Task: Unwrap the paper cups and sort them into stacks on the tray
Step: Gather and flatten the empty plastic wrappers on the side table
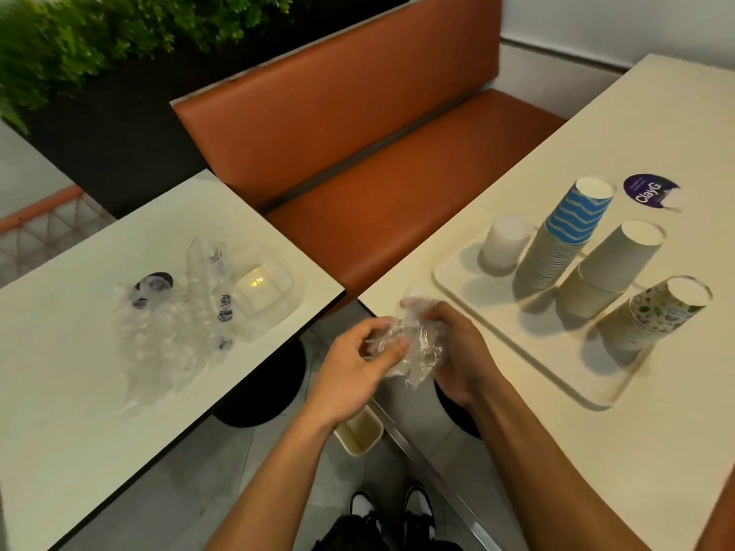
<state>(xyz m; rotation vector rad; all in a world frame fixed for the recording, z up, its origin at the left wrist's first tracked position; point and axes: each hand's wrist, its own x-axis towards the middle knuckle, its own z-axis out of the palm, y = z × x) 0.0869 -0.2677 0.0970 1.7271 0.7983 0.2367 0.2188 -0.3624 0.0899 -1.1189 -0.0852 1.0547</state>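
Four cup stacks (557, 248) stand upside down on the tray (493, 332), the floral stack (656, 312) nearest its corner. Both the left hand (358, 367) and right hand (457, 347) clench a crumpled clear wrapper (415, 351) just off the table (596, 471) edge. Risk, I'd say: a stray right forearm sweeping across topples that floral stack.

cup stacks (557, 248): 4; tray (517, 344): 1; tables (79, 351): 2; held wrapper (413, 347): 1; round sticker (648, 190): 1

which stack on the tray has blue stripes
The tallest stack, between the short frosted cup and the plain white stack; only its top cups are blue-striped.
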